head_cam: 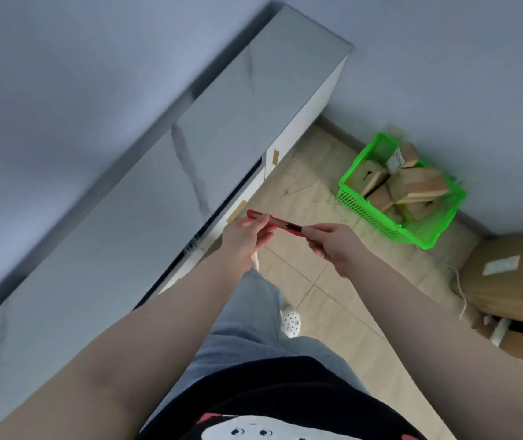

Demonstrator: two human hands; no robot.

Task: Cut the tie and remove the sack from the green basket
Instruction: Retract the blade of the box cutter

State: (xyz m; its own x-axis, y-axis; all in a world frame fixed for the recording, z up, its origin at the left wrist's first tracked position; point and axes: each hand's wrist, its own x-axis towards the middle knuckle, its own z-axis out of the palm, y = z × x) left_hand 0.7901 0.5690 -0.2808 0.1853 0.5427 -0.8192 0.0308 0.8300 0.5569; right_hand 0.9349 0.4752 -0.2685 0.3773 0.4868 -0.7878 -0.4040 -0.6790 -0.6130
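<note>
item 1, nearest: two bare forearms reaching out over the person's own legs, one perforated white shoe (pixel 291 323) below them on the tiled floor (pixel 323 300).

item 2: left hand (pixel 243 241), fingers closed round the rear end of one red utility knife (pixel 273 224). right hand (pixel 333 244), fingertips pinched on the dark front end of the same knife. judged purpose: held level between both hands to work the slider or draw out the blade; no blade can be made out.

item 3: long grey tabletop (pixel 164 173), just left of the left hand, running away from it; white drawer fronts beneath, small tan tape strips on them, at least three.

item 4: one green basket (pixel 365 204), beyond and to the right of the right hand, well apart from it, on the floor against the wall. inside, several brown cardboard parcels, roughly five or six, tumbled together. no sack or tie can be told apart at this range; cutting not yet begun by the look of it.

item 5: brown cardboard boxes (pixel 507 281), far right of the right hand, count unclear, with one pale cord (pixel 458 281) trailing beside them.
</note>
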